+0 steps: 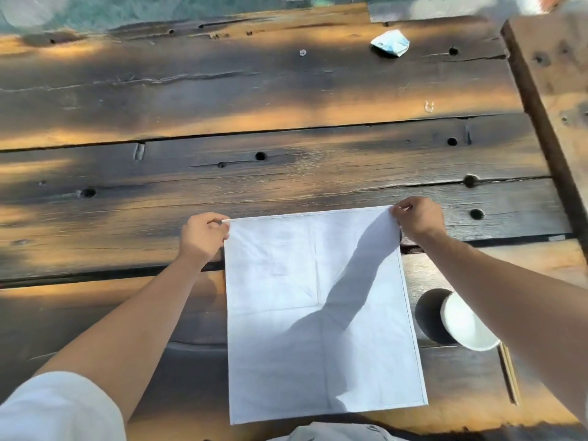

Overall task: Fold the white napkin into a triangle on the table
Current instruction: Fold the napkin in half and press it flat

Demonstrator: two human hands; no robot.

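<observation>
A white square napkin [286, 281] is spread open over the near part of the dark wooden plank table [222, 100], with faint crease lines crossing its middle. My left hand [202, 235] pinches its far left corner. My right hand [418, 218] pinches its far right corner. The far edge is stretched straight between the two hands. A shadow of my right arm falls across the cloth. The near edge reaches almost to the table's front edge.
A white cup [466, 324] stands just right of the napkin, partly under my right forearm, with a pair of wooden chopsticks [510, 374] beside it. A crumpled white and blue wrapper [390, 43] lies far back. A raised wooden beam [553, 100] borders the right side.
</observation>
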